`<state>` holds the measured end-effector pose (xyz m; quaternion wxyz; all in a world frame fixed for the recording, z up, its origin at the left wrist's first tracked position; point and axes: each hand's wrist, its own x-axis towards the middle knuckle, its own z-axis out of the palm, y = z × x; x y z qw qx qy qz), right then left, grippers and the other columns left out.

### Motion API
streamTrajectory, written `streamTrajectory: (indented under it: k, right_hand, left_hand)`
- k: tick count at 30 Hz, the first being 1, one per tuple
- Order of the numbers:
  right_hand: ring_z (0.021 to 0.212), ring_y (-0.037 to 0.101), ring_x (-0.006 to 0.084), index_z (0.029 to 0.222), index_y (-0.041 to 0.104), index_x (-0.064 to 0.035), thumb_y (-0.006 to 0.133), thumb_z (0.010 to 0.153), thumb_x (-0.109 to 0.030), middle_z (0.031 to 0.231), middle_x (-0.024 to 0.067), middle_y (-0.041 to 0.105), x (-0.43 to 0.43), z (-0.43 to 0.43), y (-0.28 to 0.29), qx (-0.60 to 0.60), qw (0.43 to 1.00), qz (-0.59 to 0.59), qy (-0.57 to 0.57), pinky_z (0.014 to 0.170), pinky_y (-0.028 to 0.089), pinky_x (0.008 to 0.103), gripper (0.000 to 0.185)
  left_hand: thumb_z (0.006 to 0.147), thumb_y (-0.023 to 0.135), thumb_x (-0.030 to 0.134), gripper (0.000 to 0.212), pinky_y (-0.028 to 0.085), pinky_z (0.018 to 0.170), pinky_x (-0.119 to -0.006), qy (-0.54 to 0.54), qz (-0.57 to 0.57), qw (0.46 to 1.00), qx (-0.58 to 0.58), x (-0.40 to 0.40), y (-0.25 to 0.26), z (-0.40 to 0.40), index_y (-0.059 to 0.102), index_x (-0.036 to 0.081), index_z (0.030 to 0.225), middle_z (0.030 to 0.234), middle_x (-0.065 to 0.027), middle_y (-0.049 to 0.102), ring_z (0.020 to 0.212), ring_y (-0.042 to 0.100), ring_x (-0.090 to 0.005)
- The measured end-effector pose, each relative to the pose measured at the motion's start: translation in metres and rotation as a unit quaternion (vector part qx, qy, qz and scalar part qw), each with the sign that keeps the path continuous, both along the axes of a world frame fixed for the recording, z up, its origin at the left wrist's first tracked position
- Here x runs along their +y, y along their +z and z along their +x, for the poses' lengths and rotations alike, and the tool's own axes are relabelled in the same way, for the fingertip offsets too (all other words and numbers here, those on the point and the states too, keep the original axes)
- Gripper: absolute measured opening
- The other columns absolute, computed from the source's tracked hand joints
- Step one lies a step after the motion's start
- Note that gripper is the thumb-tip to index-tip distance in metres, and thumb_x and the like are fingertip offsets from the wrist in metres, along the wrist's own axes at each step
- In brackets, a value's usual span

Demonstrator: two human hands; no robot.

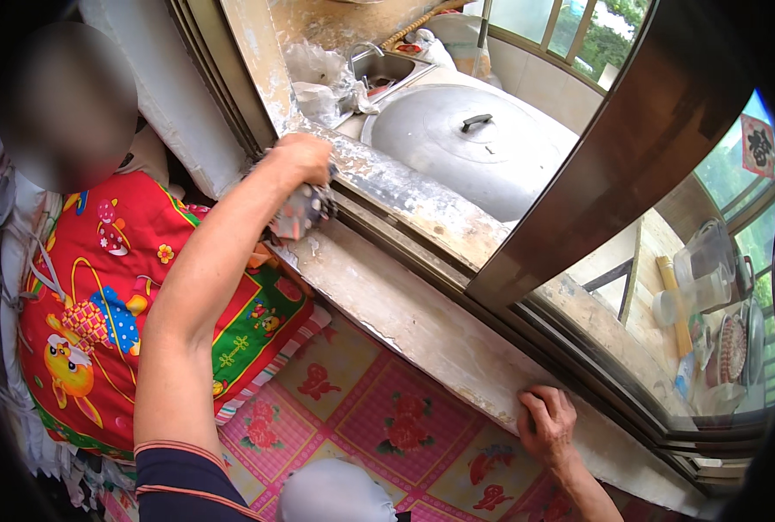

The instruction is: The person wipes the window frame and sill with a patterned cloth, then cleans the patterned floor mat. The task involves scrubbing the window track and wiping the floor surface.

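My left hand (304,158) is closed around a dark patterned rag (299,212), which hangs down at the left end of the windowsill, by the sliding window's track (404,238). The hand looks slightly blurred. Under the rag runs the long whitish sill (387,307), its paint worn and stained. Further along the same sill my right hand (547,417) rests with bent fingers on the edge, and no object shows in it. Right of the window opening stands the brown metal frame (557,169) of a glass sliding pane.
Beyond the opening are a large metal lid (426,130) with a black handle and a sink (394,68) beside plastic bags (322,78). Left lies a red cartoon-print cloth (185,274). A floral pink covering (400,417) spreads below the sill. Plastic containers (704,261) show through the glass.
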<state>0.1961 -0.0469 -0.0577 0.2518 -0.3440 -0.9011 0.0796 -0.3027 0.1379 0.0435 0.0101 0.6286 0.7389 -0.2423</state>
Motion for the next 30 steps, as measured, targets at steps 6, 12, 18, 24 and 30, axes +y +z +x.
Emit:
streamTrajectory:
  k: [6,12,18,24,30]
  right_hand:
    - [0.079,0.062,0.0295,0.101,0.066,-0.0058,0.07,0.069,0.002,0.098,0.0105,0.062,0.0,0.0,0.001,0.006,1.0,0.001,0.006,0.067,0.051,0.0394,0.033]
    - [0.08,0.062,0.0296,0.101,0.066,-0.0057,0.07,0.069,0.001,0.099,0.0106,0.062,-0.001,0.001,0.0,0.006,1.0,-0.005,0.007,0.069,0.051,0.0391,0.033]
    - [0.08,0.061,0.0301,0.102,0.065,-0.0056,0.07,0.07,0.001,0.099,0.0107,0.061,-0.001,0.001,0.0,0.011,1.0,0.001,0.008,0.069,0.051,0.0397,0.033]
    - [0.082,0.062,0.0307,0.1,0.065,-0.0058,0.07,0.07,0.003,0.098,0.0113,0.061,-0.001,-0.004,0.0,0.012,1.0,-0.001,0.014,0.069,0.051,0.0403,0.032]
    - [0.081,0.062,0.0302,0.1,0.065,-0.006,0.071,0.069,0.002,0.098,0.011,0.062,0.0,0.001,-0.001,0.016,1.0,0.011,0.002,0.068,0.052,0.0402,0.033]
  left_hand:
    - [0.071,0.074,0.023,0.039,0.056,0.08,-0.041,-0.151,-0.134,0.974,-0.105,0.003,0.004,0.091,0.074,0.013,0.108,0.098,-0.014,0.074,0.093,0.071,-0.0308]
    - [0.073,0.074,0.021,0.048,0.055,0.079,-0.037,-0.208,-0.171,0.875,-0.401,-0.005,0.001,0.147,0.07,0.012,0.12,0.097,-0.0142,0.075,0.091,0.07,-0.0242]
    - [0.082,0.072,0.016,0.046,0.052,0.083,-0.027,-0.012,-0.119,0.703,-0.701,-0.009,-0.036,0.129,0.065,0.004,0.125,0.107,-0.0059,0.07,0.093,0.065,-0.0129]
    - [0.096,0.067,0.029,0.027,0.061,0.066,-0.031,0.214,0.13,0.339,-0.907,0.0,-0.034,0.071,0.065,0.009,0.115,0.1,-0.006,0.074,0.078,0.072,-0.0172]
    - [0.094,0.065,0.023,0.032,0.059,0.079,-0.027,0.141,0.033,0.601,-0.786,-0.042,0.006,0.067,0.067,0.006,0.121,0.107,-0.0076,0.074,0.086,0.071,-0.0123]
